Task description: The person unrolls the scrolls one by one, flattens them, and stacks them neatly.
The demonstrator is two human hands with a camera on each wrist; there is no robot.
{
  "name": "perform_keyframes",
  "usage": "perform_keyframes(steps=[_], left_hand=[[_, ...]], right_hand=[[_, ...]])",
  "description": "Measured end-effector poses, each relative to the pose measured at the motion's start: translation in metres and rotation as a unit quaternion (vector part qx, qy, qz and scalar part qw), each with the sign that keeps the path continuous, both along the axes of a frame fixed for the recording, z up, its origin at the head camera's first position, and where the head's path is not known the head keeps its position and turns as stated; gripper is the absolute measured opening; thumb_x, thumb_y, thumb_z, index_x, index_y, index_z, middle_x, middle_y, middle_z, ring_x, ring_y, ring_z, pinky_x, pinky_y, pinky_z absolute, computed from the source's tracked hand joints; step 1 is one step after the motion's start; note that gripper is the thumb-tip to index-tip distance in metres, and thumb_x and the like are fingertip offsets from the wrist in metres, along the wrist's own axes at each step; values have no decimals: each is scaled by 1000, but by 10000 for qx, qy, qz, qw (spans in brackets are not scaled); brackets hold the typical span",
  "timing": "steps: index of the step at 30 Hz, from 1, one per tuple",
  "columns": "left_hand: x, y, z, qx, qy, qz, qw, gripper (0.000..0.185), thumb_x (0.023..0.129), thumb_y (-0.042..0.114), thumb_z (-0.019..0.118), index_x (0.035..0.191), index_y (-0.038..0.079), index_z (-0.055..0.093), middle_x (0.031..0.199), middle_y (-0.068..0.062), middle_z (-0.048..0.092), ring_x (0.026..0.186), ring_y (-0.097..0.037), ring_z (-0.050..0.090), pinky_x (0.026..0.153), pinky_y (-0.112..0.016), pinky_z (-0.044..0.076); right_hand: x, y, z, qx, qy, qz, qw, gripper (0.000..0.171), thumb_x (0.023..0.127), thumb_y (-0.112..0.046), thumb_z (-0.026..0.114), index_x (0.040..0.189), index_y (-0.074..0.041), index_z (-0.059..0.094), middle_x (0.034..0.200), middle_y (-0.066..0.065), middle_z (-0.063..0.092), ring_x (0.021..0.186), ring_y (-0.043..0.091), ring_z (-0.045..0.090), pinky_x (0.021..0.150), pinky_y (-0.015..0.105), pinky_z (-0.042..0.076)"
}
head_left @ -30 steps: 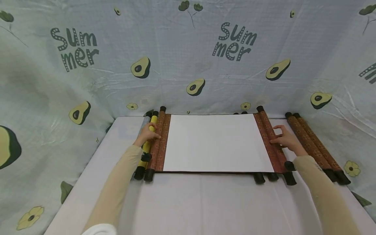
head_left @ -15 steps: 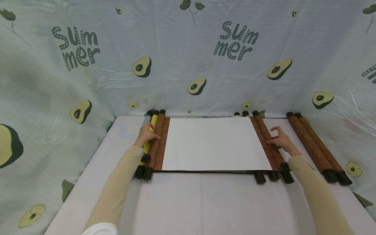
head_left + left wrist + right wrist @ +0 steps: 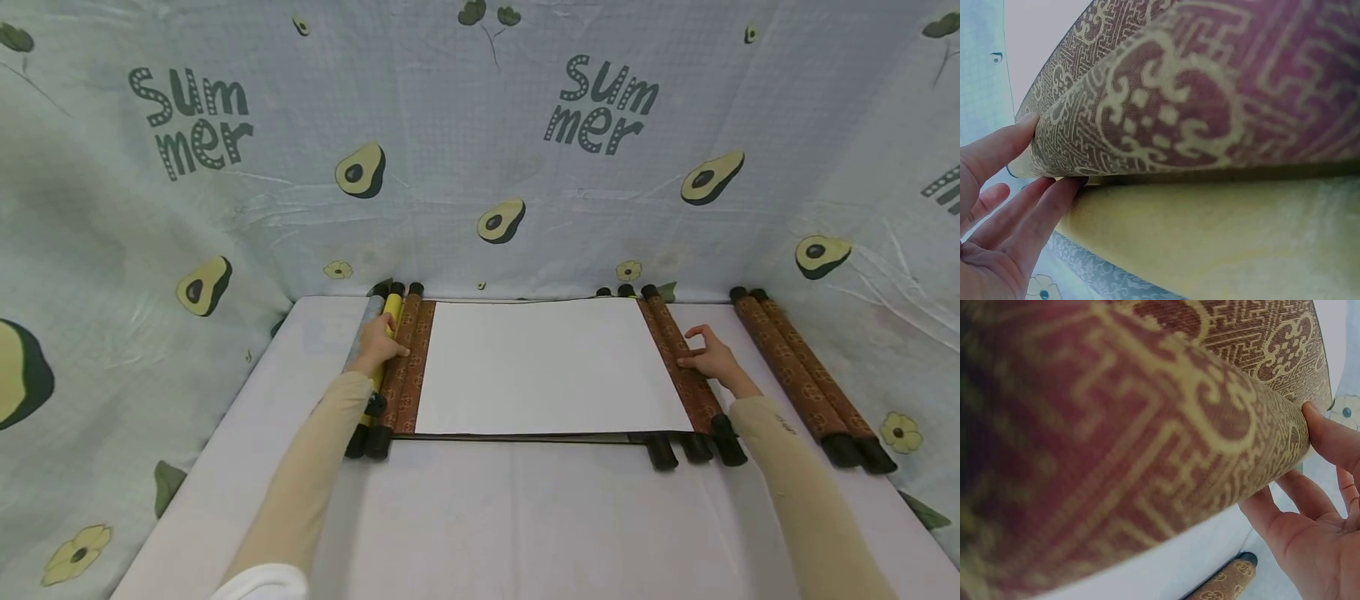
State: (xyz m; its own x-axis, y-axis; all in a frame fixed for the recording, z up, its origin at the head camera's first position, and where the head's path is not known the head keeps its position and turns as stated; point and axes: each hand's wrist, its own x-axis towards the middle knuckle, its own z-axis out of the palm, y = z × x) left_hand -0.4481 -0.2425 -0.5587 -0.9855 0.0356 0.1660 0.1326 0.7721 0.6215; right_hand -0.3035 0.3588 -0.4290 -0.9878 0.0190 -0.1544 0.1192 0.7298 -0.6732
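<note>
A hanging scroll with a blank white sheet (image 3: 540,367) and patterned reddish-brown ends lies spread across the table. My left hand (image 3: 375,343) holds its left roll (image 3: 402,342); in the left wrist view the thumb (image 3: 1013,140) is on top and the fingertips reach below, beside a yellow roll (image 3: 1210,237). Over at the right roll (image 3: 670,333), my right hand (image 3: 712,358) grips the outer side. The right wrist view has that thumb (image 3: 1335,434) on the brown cloth and the other fingers underneath. Other scroll layers lie below this one, mostly hidden.
Two rolled brown scrolls (image 3: 787,367) with black ends lie along the table's right side. A grey-blue roll (image 3: 367,322) is left of the yellow one. Black knob ends (image 3: 661,452) poke out under the front right. A printed avocado cloth (image 3: 450,100) hangs behind.
The right hand has shifted a little left with the right roll, and the far end of that roll sits lower in view. The left hand stays nearly in place.
</note>
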Motion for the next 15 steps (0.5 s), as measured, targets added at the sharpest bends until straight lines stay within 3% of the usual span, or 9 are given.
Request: perform_keyframes(steps=[1, 4, 6, 7, 8, 9, 11, 14, 15], left_hand=[[-6, 0, -5, -104, -76, 71, 9999, 64, 47, 31, 88, 89, 9, 45, 74, -10, 46, 64, -25, 40, 54, -37, 34], [-40, -9, -39, -243, -111, 170, 9995, 69, 44, 31, 89, 92, 10, 45, 78, -10, 47, 66, -26, 41, 53, -38, 34], [-63, -18, -67, -168, 197, 156, 9995, 76, 35, 41, 89, 90, 14, 45, 76, -6, 46, 63, -22, 39, 48, -34, 31], [-70, -20, -76, -127, 214, 161, 9996, 80, 32, 47, 88, 91, 15, 44, 77, -6, 47, 63, -22, 40, 48, -34, 31], [-72, -21, -77, -87, 183, 139, 9997, 80, 32, 49, 87, 91, 16, 44, 77, -5, 47, 64, -21, 40, 48, -34, 32], [-67, -19, -72, -91, 201, 150, 9996, 80, 32, 49, 87, 91, 16, 45, 77, -5, 48, 63, -21, 40, 48, -33, 32], [-44, -9, -46, -113, 182, 163, 9996, 76, 36, 42, 89, 92, 14, 46, 78, -8, 51, 62, -22, 42, 47, -34, 33], [20, 20, 33, -282, -264, 249, 9989, 59, 52, 17, 86, 95, 3, 48, 84, -17, 56, 66, -28, 48, 53, -39, 39], [43, 29, 59, -325, -242, 187, 9990, 54, 56, 13, 84, 96, 1, 48, 85, -19, 57, 67, -29, 50, 55, -39, 41]], right_hand=[[0, 0, 0, 16, 15, 1, 10000, 50, 85, -5, 55, 121, 4, 23, 120, 43, 38, 77, 20, 54, 57, 25, 42], [-1, 0, -2, 36, 71, 24, 10000, 47, 85, -4, 54, 119, 4, 24, 120, 44, 39, 76, 21, 53, 56, 25, 42], [-3, 1, -3, 70, 120, 57, 9999, 45, 85, -5, 54, 118, 5, 25, 120, 44, 39, 78, 23, 54, 55, 25, 41], [-3, 0, -4, 96, 148, 72, 9998, 44, 85, -5, 54, 117, 5, 26, 120, 44, 39, 80, 27, 55, 56, 25, 41], [-4, 0, -5, 126, 172, 75, 9997, 42, 85, -5, 54, 117, 4, 27, 120, 43, 38, 84, 31, 55, 56, 25, 41], [-4, 0, -6, 167, 201, 80, 9996, 41, 85, -5, 54, 115, 5, 28, 120, 43, 39, 88, 36, 55, 57, 25, 41], [-5, 0, -7, 312, 296, 124, 9990, 37, 85, -5, 54, 112, 5, 32, 121, 42, 38, 100, 45, 51, 61, 27, 43], [-7, -2, -9, 617, 418, 220, 9970, 31, 86, -6, 54, 109, 6, 37, 122, 40, 39, 111, 49, 43, 70, 37, 47], [-7, -2, -9, 734, 451, 281, 9959, 30, 87, -7, 53, 109, 6, 38, 123, 39, 39, 113, 50, 41, 74, 41, 47]])
